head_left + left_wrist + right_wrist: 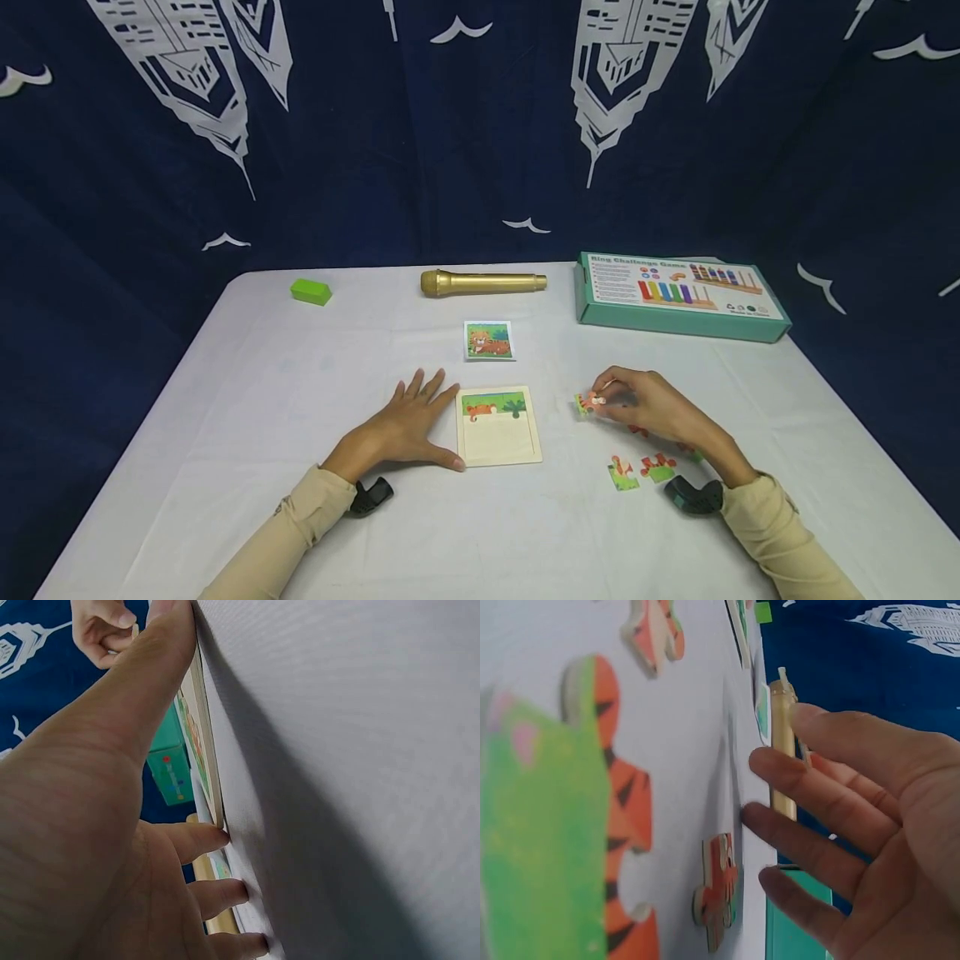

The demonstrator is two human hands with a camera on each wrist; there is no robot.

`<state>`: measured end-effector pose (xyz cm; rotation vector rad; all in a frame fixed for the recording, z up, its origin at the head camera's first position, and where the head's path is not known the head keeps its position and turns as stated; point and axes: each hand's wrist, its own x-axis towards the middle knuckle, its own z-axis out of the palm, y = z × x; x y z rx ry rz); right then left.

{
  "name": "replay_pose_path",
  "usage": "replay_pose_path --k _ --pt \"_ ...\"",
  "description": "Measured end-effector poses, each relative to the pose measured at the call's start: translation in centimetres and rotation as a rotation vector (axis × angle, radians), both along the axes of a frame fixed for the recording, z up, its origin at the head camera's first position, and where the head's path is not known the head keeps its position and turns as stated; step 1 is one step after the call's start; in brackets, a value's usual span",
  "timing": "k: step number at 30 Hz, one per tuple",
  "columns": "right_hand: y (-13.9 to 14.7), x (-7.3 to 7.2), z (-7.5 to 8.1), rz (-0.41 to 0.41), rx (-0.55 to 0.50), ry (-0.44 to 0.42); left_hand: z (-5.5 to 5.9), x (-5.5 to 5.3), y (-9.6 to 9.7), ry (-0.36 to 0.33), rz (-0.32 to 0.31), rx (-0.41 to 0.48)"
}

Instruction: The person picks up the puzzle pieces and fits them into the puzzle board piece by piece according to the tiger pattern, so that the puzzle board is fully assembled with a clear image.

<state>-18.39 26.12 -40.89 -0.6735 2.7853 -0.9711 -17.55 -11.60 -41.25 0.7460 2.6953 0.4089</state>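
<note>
In the head view, the left hand (408, 425) lies spread on the tabletop (360, 333), thumb and forefinger at the tray's left edge; its grip is apart. The tray (498, 443) has picture along its top strip only, bare below. To its right, the right hand (648, 404) has its grip clamped on a piece (587, 404), with loose pieces (622, 475) nearer the person; the card (489, 341) sits beyond the tray. Filling the tray seems the step in hand, at an early stage. In the left wrist view, the thumb and a fingertip meet the tray's side, probably steadying it. In the right wrist view, thumb and forefinger pinch the piece, seen nearly edge-on, above the tabletop; the next move likely calls for carrying it leftward, turning it to match its neighbours and pressing it flat.
</note>
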Motion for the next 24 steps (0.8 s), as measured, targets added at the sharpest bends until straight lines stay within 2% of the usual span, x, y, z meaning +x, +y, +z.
replay_pose_path --k 7,15,24 --pt "-0.6 -0.3 0.2 0.001 -0.026 -0.006 0.0 0.0 -0.1 0.004 0.004 0.0" --pt "-1.7 -0.8 0.6 0.037 -0.055 0.004 0.0 0.0 0.0 -0.001 0.008 0.009" --pt "-3.7 -1.2 0.2 0.157 -0.103 0.01 -0.1 0.0 0.1 0.006 0.012 0.009"
